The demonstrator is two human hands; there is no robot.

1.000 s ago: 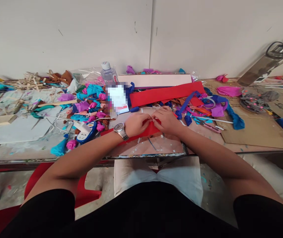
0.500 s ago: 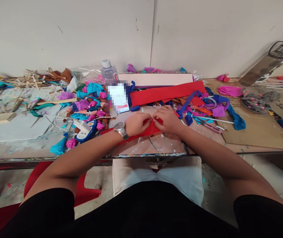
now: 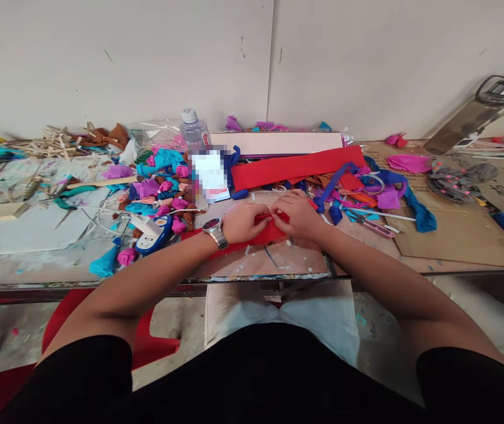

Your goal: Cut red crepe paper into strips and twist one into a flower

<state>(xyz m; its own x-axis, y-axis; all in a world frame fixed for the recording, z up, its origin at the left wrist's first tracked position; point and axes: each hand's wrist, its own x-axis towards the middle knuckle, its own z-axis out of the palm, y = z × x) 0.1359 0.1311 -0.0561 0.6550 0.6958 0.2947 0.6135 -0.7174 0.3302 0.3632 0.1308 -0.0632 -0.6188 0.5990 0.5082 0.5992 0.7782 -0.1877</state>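
A strip of red crepe paper [image 3: 269, 233] lies near the table's front edge, partly under my wrists. My left hand [image 3: 246, 222], with a metal watch [image 3: 215, 232] on its wrist, pinches the strip's upper edge between thumb and fingers. Close against it, my right hand [image 3: 295, 215] pinches the same edge, so the fingertips of both hands nearly meet. The paper bunches slightly between them. Just beyond my hands lies a wider folded piece of red crepe paper [image 3: 298, 168].
Left of my hands are a phone [image 3: 211, 174], a water bottle [image 3: 194, 129], a blue power strip [image 3: 155, 235] and rolled paper flowers [image 3: 181, 203]. To the right lie a pink utility knife [image 3: 378, 228], cardboard [image 3: 450, 235] and paper scraps [image 3: 388, 197]. Pliers [image 3: 73, 194] rest farther left.
Both hands keep their pinch on the red strip in nearly the same place. My left wrist has turned slightly, and the paper between the fingertips has shifted a little.
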